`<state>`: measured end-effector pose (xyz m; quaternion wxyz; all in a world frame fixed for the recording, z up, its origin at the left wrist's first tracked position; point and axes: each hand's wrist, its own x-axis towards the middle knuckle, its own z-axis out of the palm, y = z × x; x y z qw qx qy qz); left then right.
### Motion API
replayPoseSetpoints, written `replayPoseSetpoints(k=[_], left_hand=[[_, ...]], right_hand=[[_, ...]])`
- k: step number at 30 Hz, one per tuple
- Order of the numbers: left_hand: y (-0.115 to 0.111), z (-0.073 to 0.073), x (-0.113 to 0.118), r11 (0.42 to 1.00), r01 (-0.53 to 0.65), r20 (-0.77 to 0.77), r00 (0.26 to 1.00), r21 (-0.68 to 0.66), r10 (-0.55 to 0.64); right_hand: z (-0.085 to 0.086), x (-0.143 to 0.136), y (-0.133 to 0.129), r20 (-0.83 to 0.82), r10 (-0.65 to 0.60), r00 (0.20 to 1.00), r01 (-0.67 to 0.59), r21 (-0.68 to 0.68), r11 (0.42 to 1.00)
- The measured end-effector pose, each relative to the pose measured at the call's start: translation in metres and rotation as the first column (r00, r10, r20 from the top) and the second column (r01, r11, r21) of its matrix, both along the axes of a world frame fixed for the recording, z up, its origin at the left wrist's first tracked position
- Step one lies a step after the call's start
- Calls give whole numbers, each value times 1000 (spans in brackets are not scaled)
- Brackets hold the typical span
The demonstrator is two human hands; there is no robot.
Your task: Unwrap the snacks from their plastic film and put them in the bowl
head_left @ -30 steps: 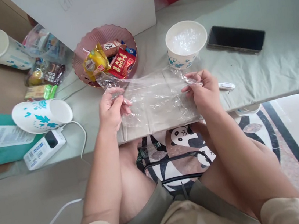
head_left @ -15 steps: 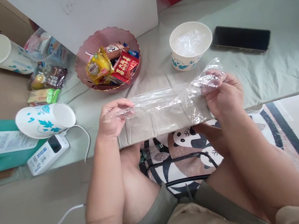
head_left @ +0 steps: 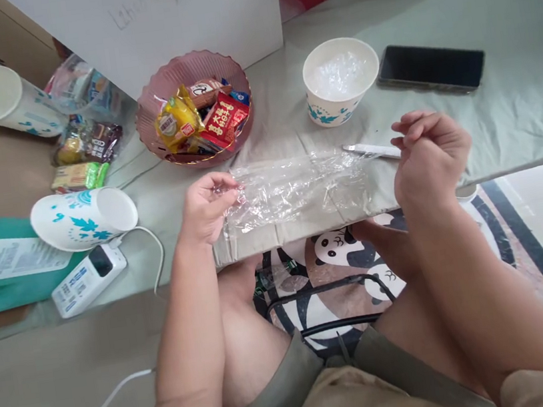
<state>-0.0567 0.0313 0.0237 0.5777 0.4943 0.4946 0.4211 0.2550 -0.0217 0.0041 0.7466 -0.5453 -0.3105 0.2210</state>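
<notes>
My left hand [head_left: 209, 209] pinches the left end of a clear plastic bag [head_left: 294, 190] between thumb and fingers. The crinkled bag stretches rightwards, flat, over the front of the cloth-covered table. Off to the right, my right hand [head_left: 429, 158] is apart from the bag, its fingers loosely bent and slightly parted; I see nothing in them. A slim, white-handled tool with a pointed tip [head_left: 372, 151] lies between the bag and my right hand, its far end hidden behind that hand. Behind them stands a paper cup [head_left: 334, 112] with crumpled clear plastic [head_left: 340, 76] inside.
A pink bowl [head_left: 147, 130] holds wrapped snacks. Right of the paper cup lies a black phone [head_left: 431, 68]. Two paper cups lie at left, one [head_left: 69, 222] beside a white power bank [head_left: 89, 281] with a cable. A white box [head_left: 206, 24] stands at the back.
My right hand has let go of the bag's right end and moved right. The bag has spread flatter and lower, and the white-handled tool has come into view.
</notes>
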Motion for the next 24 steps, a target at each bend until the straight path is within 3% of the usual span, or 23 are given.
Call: replayPoseSetpoints(k=[3, 8, 10, 12, 15, 20, 22, 24], left_hand=[[-3, 2, 1, 989, 126, 18, 992, -74, -125], [-2, -2, 10, 975, 164, -36, 985, -148, -171], [0, -4, 17, 965, 208, -44, 975, -161, -217], [1, -4, 25, 953, 250, -32, 965, -168, -259], [2, -4, 34, 945, 276, -25, 958, -178, -285], [4, -3, 39, 942, 279, -36, 956, -185, -290], [4, -3, 38, 940, 278, -47, 955, -196, -293], [5, -3, 38, 940, 275, -56, 955, -201, -291]], right_hand=[[3, 1, 2, 85, -18, 996, 18, -9, 1000], [9, 9, -3, 183, -12, 983, 32, -105, 994], [11, 29, -4, 337, 13, 941, 56, -194, 979], [14, 61, 1, 530, 51, 847, 118, -279, 953], [22, 120, 26, 673, 121, 730, 224, -403, 887], [29, 187, 86, 529, 484, 697, 87, -733, 675], [29, 197, 103, 380, 479, 792, 0, -783, 622], [28, 202, 114, 191, 383, 904, -93, -785, 612]])
